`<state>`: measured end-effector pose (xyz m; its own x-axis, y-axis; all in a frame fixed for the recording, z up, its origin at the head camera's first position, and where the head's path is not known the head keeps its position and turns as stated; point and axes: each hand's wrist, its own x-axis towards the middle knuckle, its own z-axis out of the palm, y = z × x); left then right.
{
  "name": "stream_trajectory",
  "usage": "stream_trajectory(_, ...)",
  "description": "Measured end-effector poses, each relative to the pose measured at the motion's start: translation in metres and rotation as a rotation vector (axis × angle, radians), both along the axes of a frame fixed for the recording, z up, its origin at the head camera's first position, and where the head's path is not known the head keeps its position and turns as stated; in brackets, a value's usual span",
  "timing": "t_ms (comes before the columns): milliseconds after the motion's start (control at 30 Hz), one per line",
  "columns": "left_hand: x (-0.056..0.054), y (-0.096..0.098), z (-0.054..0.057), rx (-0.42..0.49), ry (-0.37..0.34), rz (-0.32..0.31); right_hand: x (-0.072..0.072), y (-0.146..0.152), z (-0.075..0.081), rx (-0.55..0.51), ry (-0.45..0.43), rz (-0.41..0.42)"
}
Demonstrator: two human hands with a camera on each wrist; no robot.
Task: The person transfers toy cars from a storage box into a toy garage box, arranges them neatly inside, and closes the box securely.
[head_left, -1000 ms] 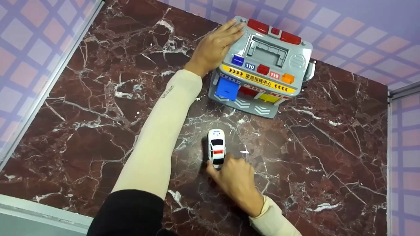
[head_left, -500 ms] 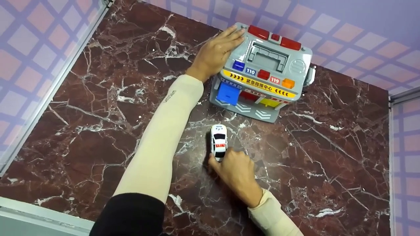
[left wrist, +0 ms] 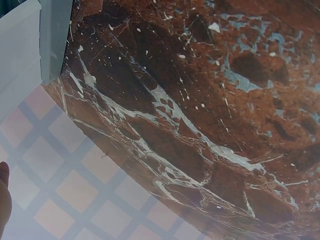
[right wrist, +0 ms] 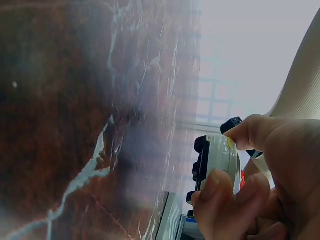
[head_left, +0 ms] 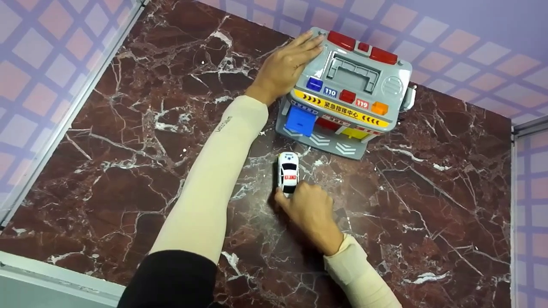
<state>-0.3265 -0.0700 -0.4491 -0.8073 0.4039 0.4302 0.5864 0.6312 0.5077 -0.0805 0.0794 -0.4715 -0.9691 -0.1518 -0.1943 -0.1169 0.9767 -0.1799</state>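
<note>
A white toy police car [head_left: 289, 167] with a red mark on its roof points its front towards the toy station. At the rear of the car, my right hand [head_left: 309, 209] pinches it between thumb and fingers; the right wrist view shows dark wheels along one side of the car [right wrist: 220, 155]. My left hand [head_left: 284, 66] lies with outstretched fingers on the left top edge of the grey toy emergency station [head_left: 396, 70]. The station's front has a blue door [head_left: 301, 122], a red one [head_left: 327, 123] and a yellow one [head_left: 353, 132], above a ramp with white chevrons.
Dark red marble-patterned tabletop [head_left: 128, 192] spreads all around. A lilac checked wall [head_left: 466, 47] stands close behind the station, with more panels at left and right. Red, blue and orange buttons sit on the station's roof.
My right hand has slid the car forward across the tabletop, closer to the station's ramp. The left hand stays on the station.
</note>
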Motion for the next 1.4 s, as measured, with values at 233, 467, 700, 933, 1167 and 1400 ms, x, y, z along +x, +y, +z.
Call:
stream_trajectory(233, 0.000, 0.000, 0.000, 0.007, -0.002, -0.002, -0.008, 0.000, 0.001, 0.011, -0.014, -0.003)
stream_trajectory(467, 0.000, 0.000, -0.001, 0.004, -0.001, -0.004, -0.016, -0.001, 0.001, -0.004, -0.025, -0.018)
stream_trajectory(700, -0.001, 0.001, 0.000, -0.004, 0.029, -0.016, -0.023, -0.002, 0.001, -0.020, -0.058, -0.049)
stream_trajectory(933, -0.001, 0.001, -0.001, -0.007, 0.032, -0.013, -0.031, -0.003, -0.001, -0.005, -0.017, -0.043)
stream_trajectory(1167, -0.001, 0.000, -0.001, 0.001, 0.028, -0.015, -0.036, -0.002, -0.003, -0.021, -0.021, -0.045)
stream_trajectory(1400, -0.001, 0.000, -0.001, 0.003, 0.022, -0.016, -0.042, -0.002, -0.006, -0.007, 0.023, -0.024)
